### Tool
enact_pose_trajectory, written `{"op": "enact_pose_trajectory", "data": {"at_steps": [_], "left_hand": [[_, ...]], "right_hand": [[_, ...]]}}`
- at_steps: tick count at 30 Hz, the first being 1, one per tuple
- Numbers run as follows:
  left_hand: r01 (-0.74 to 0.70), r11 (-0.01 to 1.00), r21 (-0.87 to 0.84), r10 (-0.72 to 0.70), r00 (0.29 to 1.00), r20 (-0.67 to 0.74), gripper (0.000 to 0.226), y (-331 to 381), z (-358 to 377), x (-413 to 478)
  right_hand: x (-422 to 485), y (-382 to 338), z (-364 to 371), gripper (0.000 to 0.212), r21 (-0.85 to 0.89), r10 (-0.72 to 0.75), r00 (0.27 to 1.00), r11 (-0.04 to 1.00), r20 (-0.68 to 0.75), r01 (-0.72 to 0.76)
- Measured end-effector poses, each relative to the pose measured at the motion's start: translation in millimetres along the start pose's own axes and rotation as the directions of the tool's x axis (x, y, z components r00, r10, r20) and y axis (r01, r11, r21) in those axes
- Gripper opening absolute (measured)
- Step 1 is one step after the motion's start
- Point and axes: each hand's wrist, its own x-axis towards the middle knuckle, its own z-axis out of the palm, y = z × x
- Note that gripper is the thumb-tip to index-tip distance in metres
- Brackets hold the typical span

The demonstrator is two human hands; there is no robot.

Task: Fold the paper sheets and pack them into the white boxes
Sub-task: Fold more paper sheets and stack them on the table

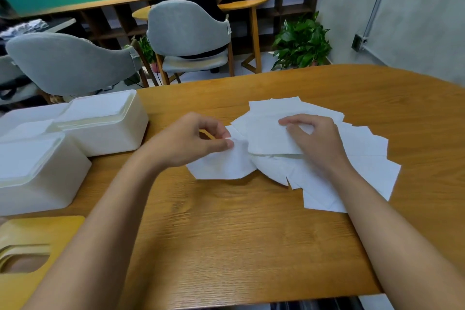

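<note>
Loose white paper sheets [364,148] lie fanned across the wooden table [226,234], overlapping at many angles. They are thin, soft-edged rectangles, some faintly creased. The fan's long spread runs from its far left corner to its near right corner.

At the pile's left edge, the left hand [193,141] pinches a corner of one sheet [221,166] between thumb and forefinger. That corner is lifted and points away from the person. The rest of the sheet sags to the table, lying like a diamond. It is rumpled where it meets the pile, so its long axis is hard to read.

On top of the pile's middle lies a flat top sheet [266,133], its long axis running roughly left to right. The right hand [314,141] sits on this sheet's right end with bent fingers. I cannot tell whether it grasps the paper or only presses it.

Well left of the pile stand two open white boxes, a back box [108,131] and a front box [37,176], touching each other. Nearer the person, left of the pile, lies a yellow lid [37,234] with a slot. Beyond the pile stand grey chairs [188,27] and a potted plant [302,43].
</note>
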Motion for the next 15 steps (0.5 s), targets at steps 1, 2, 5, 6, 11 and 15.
{"op": "enact_pose_trajectory", "data": {"at_steps": [1,2,5,6,11,15], "left_hand": [[-0.039,0.999,-0.008,0.039,0.999,0.012,0.007,5,-5,-2],[-0.072,0.997,-0.010,0.072,0.997,0.018,0.007,10,-8,-2],[-0.165,0.984,-0.071,0.164,0.986,-0.008,0.010,22,-11,5],[-0.197,0.975,-0.103,0.196,0.980,-0.025,0.013,26,-9,9],[-0.283,0.928,-0.243,0.283,0.958,-0.038,0.026,33,7,28],[-0.302,0.939,-0.164,0.278,0.949,-0.152,0.026,28,23,45]], "right_hand": [[-1,-4,0,0.019,0.064,0.004,0.999,0.998,0.032,-0.006],[-3,-9,1,0.017,0.125,0.004,0.998,0.992,0.067,-0.013],[-7,-17,4,0.027,0.220,0.005,0.991,0.975,0.135,-0.035],[-9,-18,4,0.037,0.251,0.015,0.986,0.966,0.165,-0.056],[-14,-17,7,0.070,0.424,0.000,0.951,0.895,0.308,-0.137],[-13,-16,7,0.070,0.494,-0.008,0.950,0.855,0.313,-0.156]]}}
